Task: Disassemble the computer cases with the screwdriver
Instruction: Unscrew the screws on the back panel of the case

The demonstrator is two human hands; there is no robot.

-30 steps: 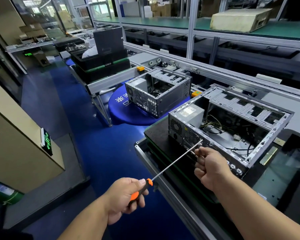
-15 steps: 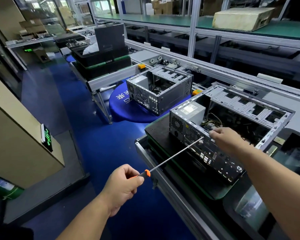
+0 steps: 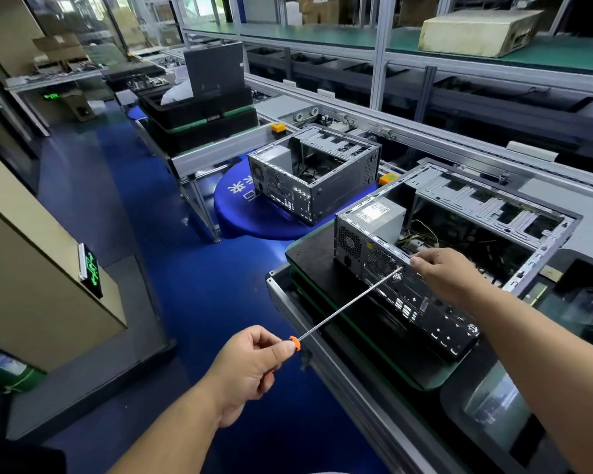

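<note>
Unmoved, screwdriver (image 3: 350,304) – blue mat's (image 3: 240,203) writing unreadable.

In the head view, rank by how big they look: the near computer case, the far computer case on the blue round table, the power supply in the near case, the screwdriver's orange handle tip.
Largest to smallest:
1. near computer case
2. far computer case, though distance shrinks it
3. power supply
4. screwdriver handle tip, mostly hidden in the left hand

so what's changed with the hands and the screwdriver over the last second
The right hand moved from a fist low beside the rear panel up to the top rear edge of the near computer case, fingertips now by the screwdriver tip. The tip stays near the fan grille. The left hand slid forward over the orange handle, now mostly covered. The far computer case stayed put.
</note>
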